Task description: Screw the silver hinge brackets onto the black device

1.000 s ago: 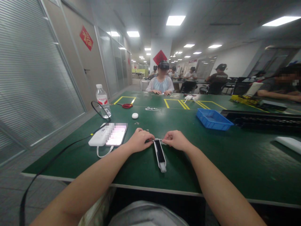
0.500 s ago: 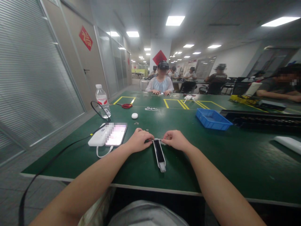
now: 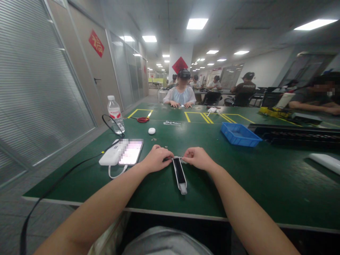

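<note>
A long, narrow white-edged strip (image 3: 180, 171) with a black middle lies on the green table in front of me, its pale grey tab (image 3: 182, 188) towards me. At its far end my left hand (image 3: 157, 158) is closed, thumb and fingers pinched by the left corner. My right hand (image 3: 198, 156) pinches at the right corner, near a small whitish piece (image 3: 183, 161). A thin light edge runs between the two sets of fingertips. What exactly each pinch holds is too small to make out. One small ring (image 3: 166, 147) lies just beyond my left hand.
On the left are a phone (image 3: 132, 152), a white power bank (image 3: 108, 156) with cable, and a water bottle (image 3: 115, 115). Farther off lie a white earbud case (image 3: 151, 131) and red-handled scissors (image 3: 142, 120). A blue tray (image 3: 240, 135) is at right. A person (image 3: 180, 94) sits opposite.
Both hands keep the same pinch at the strip's far end. The whole view has shifted very slightly; nothing on the table has visibly moved.
</note>
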The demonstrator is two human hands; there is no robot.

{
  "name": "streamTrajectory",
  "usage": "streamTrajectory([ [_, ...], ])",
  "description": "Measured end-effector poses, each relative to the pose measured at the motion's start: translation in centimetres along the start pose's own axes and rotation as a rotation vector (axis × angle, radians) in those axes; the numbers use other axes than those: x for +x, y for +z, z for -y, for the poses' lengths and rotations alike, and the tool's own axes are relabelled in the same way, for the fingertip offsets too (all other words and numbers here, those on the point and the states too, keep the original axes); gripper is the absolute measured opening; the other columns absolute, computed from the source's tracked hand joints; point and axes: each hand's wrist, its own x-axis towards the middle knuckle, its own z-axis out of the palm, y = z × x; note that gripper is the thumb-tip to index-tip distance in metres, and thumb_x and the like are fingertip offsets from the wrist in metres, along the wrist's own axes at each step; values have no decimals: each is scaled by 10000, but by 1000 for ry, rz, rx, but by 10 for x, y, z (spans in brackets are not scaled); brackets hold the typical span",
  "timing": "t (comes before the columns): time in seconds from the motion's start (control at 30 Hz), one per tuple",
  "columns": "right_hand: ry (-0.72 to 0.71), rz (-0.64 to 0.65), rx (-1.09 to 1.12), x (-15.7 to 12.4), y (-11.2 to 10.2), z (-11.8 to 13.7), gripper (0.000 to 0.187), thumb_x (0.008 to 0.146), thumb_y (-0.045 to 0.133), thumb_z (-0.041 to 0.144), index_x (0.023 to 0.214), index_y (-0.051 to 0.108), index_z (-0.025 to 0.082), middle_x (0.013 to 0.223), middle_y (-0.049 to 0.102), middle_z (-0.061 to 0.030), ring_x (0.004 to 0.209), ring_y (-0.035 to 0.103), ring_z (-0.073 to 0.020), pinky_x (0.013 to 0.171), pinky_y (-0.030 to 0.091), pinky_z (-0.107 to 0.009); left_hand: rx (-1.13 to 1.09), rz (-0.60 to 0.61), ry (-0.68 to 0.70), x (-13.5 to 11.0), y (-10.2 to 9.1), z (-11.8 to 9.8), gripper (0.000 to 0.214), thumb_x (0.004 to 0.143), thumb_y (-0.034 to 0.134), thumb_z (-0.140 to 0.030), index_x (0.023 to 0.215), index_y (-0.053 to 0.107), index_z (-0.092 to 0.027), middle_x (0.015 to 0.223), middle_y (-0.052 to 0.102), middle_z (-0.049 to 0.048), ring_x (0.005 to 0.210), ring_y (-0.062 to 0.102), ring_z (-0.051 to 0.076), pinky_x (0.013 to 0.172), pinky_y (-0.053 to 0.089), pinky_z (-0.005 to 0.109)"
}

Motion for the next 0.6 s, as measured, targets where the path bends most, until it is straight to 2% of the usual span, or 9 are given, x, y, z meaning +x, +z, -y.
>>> streamTrajectory([
  [0.6,-10,16,-72,0,1,0,207,747,615,358,699,618,157,569,602,-1,515,502,-96,498,342,-203,-3,11,-7,1,-3,-3,160,836,505,-254,948,614,-218,902,660,-1,860,567,154,852,260,337],
])
